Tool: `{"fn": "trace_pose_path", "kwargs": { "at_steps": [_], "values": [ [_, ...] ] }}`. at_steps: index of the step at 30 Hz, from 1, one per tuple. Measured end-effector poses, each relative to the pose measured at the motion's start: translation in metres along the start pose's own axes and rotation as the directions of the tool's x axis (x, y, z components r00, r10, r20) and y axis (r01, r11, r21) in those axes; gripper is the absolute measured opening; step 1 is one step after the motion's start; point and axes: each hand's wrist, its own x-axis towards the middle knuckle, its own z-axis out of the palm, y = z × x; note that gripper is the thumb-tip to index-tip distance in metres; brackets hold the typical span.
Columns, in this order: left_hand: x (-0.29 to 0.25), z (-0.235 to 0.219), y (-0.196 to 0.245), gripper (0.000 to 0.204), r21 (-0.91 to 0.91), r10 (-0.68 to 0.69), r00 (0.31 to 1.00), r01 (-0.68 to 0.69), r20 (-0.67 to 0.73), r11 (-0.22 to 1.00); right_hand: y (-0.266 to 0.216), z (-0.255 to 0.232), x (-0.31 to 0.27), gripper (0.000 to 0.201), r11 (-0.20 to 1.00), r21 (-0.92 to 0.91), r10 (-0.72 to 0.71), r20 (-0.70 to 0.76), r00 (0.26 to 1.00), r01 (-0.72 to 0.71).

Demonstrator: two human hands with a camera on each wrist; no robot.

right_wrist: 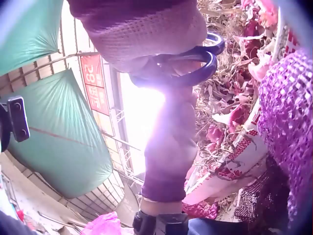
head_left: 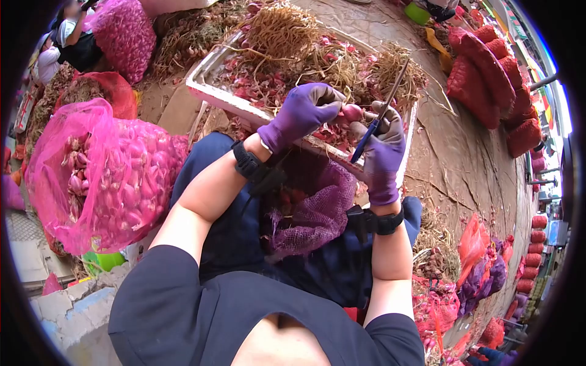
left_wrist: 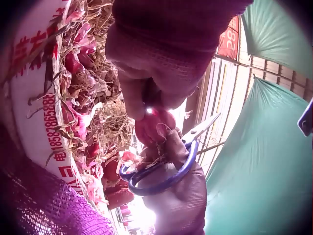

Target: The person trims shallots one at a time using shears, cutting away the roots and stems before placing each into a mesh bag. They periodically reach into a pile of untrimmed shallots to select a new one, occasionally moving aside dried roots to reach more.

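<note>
Head view, shallot (head_left: pixel 352 112) between left grip (head_left: pixel 308 114) and right grip (head_left: pixel 384 149)

Two gloved hands, left (head_left: pixel 308 113) and right (head_left: pixel 384 161): one pair of scissors (head_left: pixel 365 140), one white tray (head_left: pixel 244 114).
At least one shallot (head_left: pixel 352 112) is between the hands; more bulbs, too many to count, fill two large pink mesh sacks (head_left: pixel 137 177) left of them. One purple mesh bag (head_left: pixel 320 213) lies below the hands, two black wrist straps (head_left: pixel 246 160) sit behind them, and red sacks (head_left: pixel 479 79), several, uncountable where they overlap, are to their right.
</note>
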Motion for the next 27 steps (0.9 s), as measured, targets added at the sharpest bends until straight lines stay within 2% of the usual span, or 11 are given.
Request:
{"fn": "trace_pose_path", "kwargs": {
  "at_steps": [5,7,9,11,13,19,22,23,24,25,27],
  "values": [
    [0.001,-0.005,0.0,0.018,0.07,-0.034,0.995,0.04,-0.089,0.997,-0.006,-0.003,-0.002,0.05,0.993,0.096,0.054,0.087,0.995,-0.062],
    [0.006,-0.015,-0.004,0.02,0.213,0.063,0.991,-0.036,-0.121,0.976,-0.013,0.0,-0.006,0.049,0.993,0.102,0.049,0.105,0.993,-0.06],
    [0.01,-0.02,0.004,0.023,-0.244,-0.086,0.992,0.062,-0.087,0.968,-0.018,0.003,-0.007,0.049,0.981,0.192,-0.06,0.168,0.984,0.027],
    [0.01,-0.022,0.011,0.027,-0.262,-0.058,0.998,0.051,-0.019,0.964,-0.004,-0.009,0.003,0.047,0.988,0.028,-0.157,0.131,0.979,0.155],
    [0.006,-0.021,0.013,0.028,-0.17,-0.021,0.972,0.063,0.235,0.983,0.005,-0.019,0.008,0.047,0.905,-0.236,-0.309,0.207,0.928,0.354],
    [0.004,-0.011,0.005,0.016,-0.15,0.004,0.941,0.05,0.339,0.987,0.015,-0.018,0.008,0.045,0.867,-0.327,-0.345,0.15,0.926,0.376],
    [0.004,-0.011,0.0,0.015,-0.068,0.054,0.958,-0.036,0.282,0.997,0.015,-0.018,0.008,0.046,0.863,-0.355,-0.32,0.169,0.932,0.36],
    [0.002,-0.009,0.006,0.011,0.237,0.217,0.953,-0.265,0.209,0.935,0.014,-0.016,0.008,0.046,0.849,-0.382,-0.317,0.187,0.93,0.366],
    [0.001,-0.007,0.009,0.007,0.527,0.386,0.903,-0.426,0.19,0.735,0.012,-0.014,0.006,0.046,0.849,-0.382,-0.316,0.187,0.93,0.365],
    [0.0,-0.005,0.005,0.007,0.528,0.385,0.903,-0.424,0.19,0.736,0.009,-0.01,0.003,0.046,0.841,-0.407,-0.3,0.2,0.933,0.357],
    [-0.001,0.001,-0.004,0.008,0.583,0.499,0.867,-0.403,-0.005,0.706,0.01,-0.007,0.002,0.045,0.832,-0.433,-0.281,0.212,0.936,0.348]
  ]
}}
